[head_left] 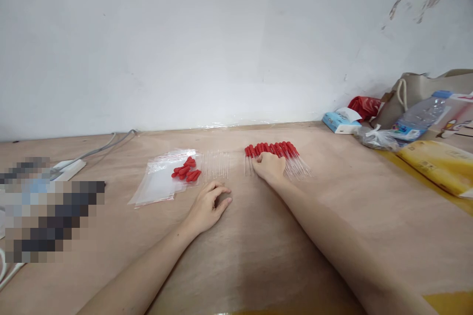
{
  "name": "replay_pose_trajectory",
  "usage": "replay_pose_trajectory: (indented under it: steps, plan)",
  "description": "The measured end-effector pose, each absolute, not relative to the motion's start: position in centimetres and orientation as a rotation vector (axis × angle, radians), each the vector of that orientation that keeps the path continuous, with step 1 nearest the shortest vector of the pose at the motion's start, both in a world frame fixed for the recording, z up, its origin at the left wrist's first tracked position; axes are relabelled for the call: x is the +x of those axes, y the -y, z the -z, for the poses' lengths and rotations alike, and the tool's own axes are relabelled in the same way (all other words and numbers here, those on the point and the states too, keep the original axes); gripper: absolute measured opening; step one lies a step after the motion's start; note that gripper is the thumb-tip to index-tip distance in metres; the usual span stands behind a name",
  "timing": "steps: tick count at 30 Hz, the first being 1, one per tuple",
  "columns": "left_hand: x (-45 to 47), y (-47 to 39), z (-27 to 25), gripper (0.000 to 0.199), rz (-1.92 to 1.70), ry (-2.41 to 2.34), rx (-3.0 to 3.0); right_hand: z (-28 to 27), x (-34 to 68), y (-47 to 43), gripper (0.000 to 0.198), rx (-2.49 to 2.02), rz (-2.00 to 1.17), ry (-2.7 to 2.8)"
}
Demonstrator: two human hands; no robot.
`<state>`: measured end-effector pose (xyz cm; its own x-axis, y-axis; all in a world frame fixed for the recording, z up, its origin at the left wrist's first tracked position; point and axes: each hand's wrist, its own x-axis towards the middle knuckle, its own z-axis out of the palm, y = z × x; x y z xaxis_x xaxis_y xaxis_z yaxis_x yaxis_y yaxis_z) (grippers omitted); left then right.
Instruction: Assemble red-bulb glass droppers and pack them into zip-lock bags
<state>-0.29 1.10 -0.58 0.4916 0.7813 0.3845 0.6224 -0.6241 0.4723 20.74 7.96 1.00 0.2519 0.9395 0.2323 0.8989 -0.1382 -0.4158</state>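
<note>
Stretches the left forearm (pixel 162 256) in from the lower left of the frame and the right forearm (pixel 328 231) from the lower right, both bare, slanting inward over a brown wooden table (pixel 240 266). Holds the left hand (pixel 209 206) low at the table, a little left of centre, with loosely bent fingers and a thumb set apart across an open gap. Reaches farther with the right hand (pixel 271 166), back upward, over the row of red-topped droppers (pixel 277 147) just right of centre. Curls these fingers down toward the row's left end; cannot tell a grip from a touch there, with the fingertips mostly hidden. Has thin clear tubes (pixel 216 165) side by side just beyond the left hand, then, farther left, loose red bulbs (pixel 184 171) at the right edge of overlapping clear bags (pixel 155 182). Shows a yellow packet (pixel 436 162) at right, a clear bottle (pixel 423 113) and a blue tissue pack (pixel 338 122) behind, and a grey cable (pixel 107 147) at left. Ends at a pale wall (pixel 207 49), peeling at the upper right.
</note>
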Motion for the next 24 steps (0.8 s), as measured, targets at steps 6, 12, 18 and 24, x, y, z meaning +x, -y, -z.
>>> replay_pose_trajectory:
  steps: [6,12,18,24]
  plan:
    - [-0.3,-1.1,0.6,0.017,-0.848,-1.205,2.479,-1.1,19.3,-7.8,0.027,-1.979,-0.004,1.775]
    - [-0.2,-1.0,0.7,0.016,-0.863,-1.219,2.460,-1.2,17.1,-8.2,0.024,-2.098,0.028,1.908]
    - [-0.7,-1.5,-0.1,0.014,-1.099,-1.521,2.378,-1.2,16.2,-7.9,0.022,-2.045,0.082,1.969]
    - [-5.1,-5.8,-3.5,0.017,-1.153,-2.167,2.249,-0.8,18.5,-4.4,0.024,-1.771,0.401,2.014]
